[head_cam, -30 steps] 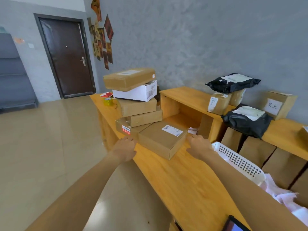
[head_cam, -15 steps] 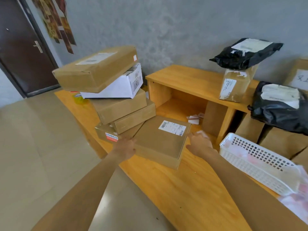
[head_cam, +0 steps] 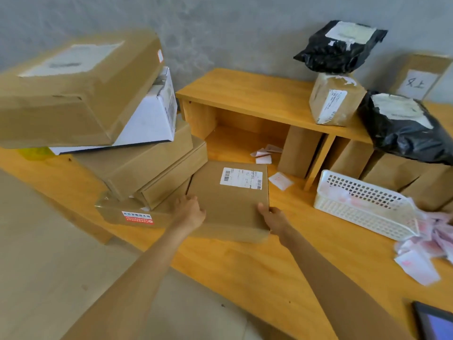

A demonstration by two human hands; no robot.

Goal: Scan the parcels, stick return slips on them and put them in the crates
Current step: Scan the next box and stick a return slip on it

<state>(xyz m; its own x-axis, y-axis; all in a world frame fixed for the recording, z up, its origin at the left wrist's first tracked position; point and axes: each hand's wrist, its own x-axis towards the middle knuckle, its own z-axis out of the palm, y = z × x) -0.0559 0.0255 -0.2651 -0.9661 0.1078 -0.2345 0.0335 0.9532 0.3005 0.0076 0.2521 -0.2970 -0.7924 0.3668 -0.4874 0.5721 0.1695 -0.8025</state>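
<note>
Flat brown cardboard parcel (head_cam: 228, 200) with a white barcode label sits on the wooden table (head_cam: 245, 271), leaning against the box stack (head_cam: 137, 168). Left hand (head_cam: 190, 212) and right hand (head_cam: 273, 218) grip its near corners, fingers probably curled underneath, hard to see.

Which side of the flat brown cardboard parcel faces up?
Label side: the white shipping label shows on the flat brown cardboard parcel.
</note>
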